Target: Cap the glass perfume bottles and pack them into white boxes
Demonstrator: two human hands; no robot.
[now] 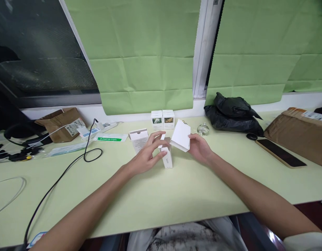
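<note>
Small white box [167,158] stood upright mid-table [161,195], pinched by left hand [146,157] fingers; white insert [181,140] pinched in right hand [200,148], best kept squared to the box mouth.

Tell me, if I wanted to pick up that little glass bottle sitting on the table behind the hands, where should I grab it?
Probably around the round belly of the glass bottle, coming from above or from the front. It stands upright and apart from the black bag on its right, so fingers could close on both sides.
</note>
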